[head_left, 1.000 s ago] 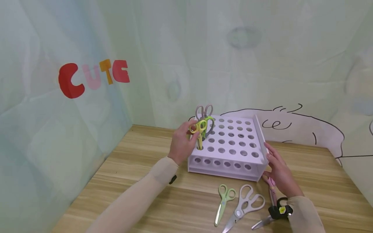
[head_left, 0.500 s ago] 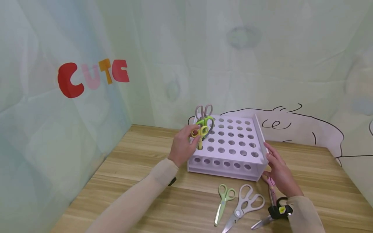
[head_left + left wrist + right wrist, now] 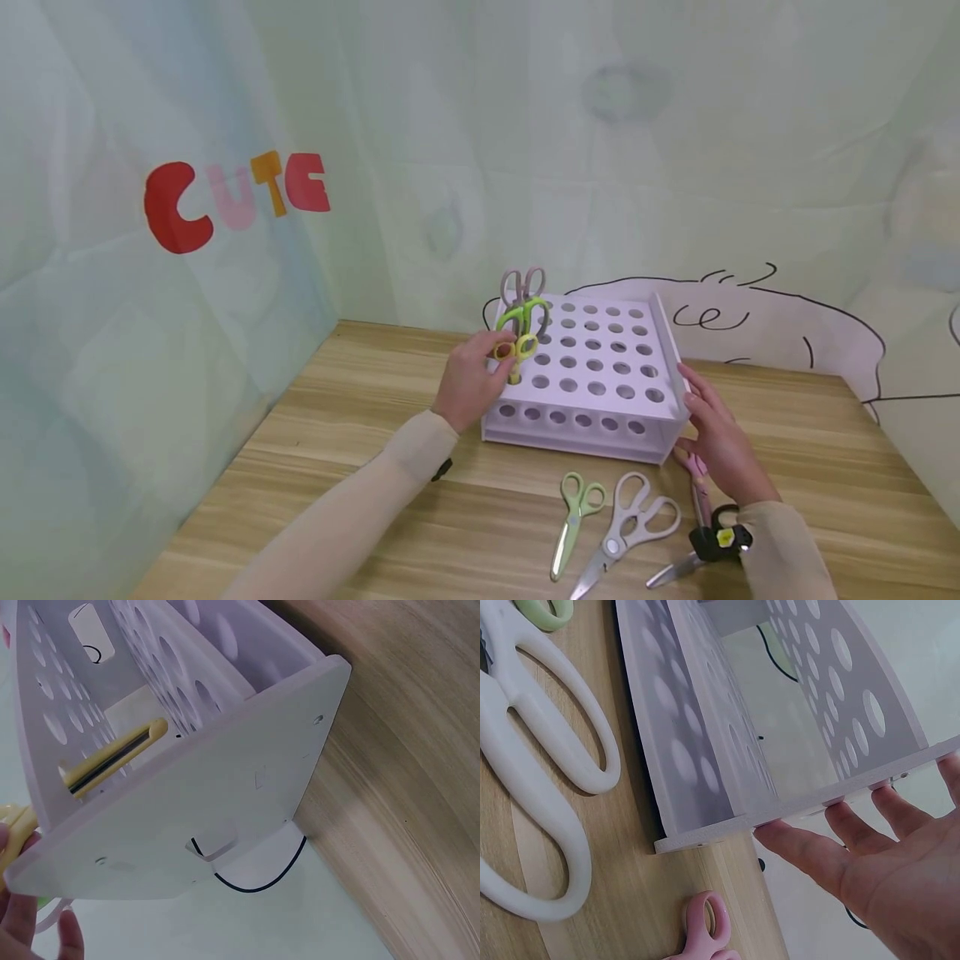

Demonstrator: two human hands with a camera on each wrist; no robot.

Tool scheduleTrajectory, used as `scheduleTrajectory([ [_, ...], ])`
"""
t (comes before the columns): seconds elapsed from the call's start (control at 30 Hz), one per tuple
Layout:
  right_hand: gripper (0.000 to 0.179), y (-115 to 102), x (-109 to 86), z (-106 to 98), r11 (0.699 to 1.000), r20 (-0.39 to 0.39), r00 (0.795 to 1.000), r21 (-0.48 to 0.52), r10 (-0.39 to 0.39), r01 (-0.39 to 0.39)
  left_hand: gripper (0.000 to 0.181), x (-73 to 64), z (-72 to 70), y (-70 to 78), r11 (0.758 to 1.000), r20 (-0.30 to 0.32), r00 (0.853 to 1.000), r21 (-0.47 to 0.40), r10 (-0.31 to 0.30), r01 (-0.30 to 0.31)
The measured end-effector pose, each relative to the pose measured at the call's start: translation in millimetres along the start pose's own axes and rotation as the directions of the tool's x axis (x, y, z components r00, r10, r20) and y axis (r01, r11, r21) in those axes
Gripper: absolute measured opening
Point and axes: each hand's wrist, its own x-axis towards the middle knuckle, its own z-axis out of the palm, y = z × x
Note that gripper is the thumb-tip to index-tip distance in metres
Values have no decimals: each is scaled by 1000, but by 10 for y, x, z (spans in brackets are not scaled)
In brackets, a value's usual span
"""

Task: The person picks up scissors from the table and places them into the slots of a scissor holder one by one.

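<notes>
My left hand [image 3: 471, 379] pinches the handles of small yellow scissors [image 3: 528, 345]. They stand upright in a hole at the near left corner of a white rack [image 3: 554, 397]. Below the top board, the left wrist view shows their yellow blades [image 3: 120, 754] poking through. Behind them, in the same left column, stand scissors with lime-green and grey handles [image 3: 537, 302] and a mauve-handled pair [image 3: 519, 287]. With extended fingers, my right hand [image 3: 722, 446] touches the rack's right side panel [image 3: 840, 791].
On the wooden table in front of the rack lie light green scissors [image 3: 576, 508], larger white scissors [image 3: 617, 546] and black-handled scissors [image 3: 705, 543]. Pink scissors [image 3: 693, 471] lie beneath my right hand. A printed cloth backdrop [image 3: 450, 167] hangs behind the table.
My left hand has lowered the yellow scissors deeper into the hole; their handles now sit lower, nearer the top board. The right hand stays against the side panel.
</notes>
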Motion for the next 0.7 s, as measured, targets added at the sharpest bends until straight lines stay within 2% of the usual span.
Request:
scheduleTrajectory([
  [0.33, 60, 2, -4, 13, 1000, 5, 1000, -13, 1, 0, 21, -29, 1, -24, 997, 62, 998, 76, 19, -23],
  [0.57, 61, -3, 5, 2, 1000, 3, 1000, -22, -10, 10, 18, -19, 3, -42, 996, 61, 996, 52, 65, -69],
  [0.7, 61, -1, 11, -7, 1000, 2, 1000, -23, -6, 6, 17, -13, 0, -46, 993, 78, 993, 71, 88, -93],
])
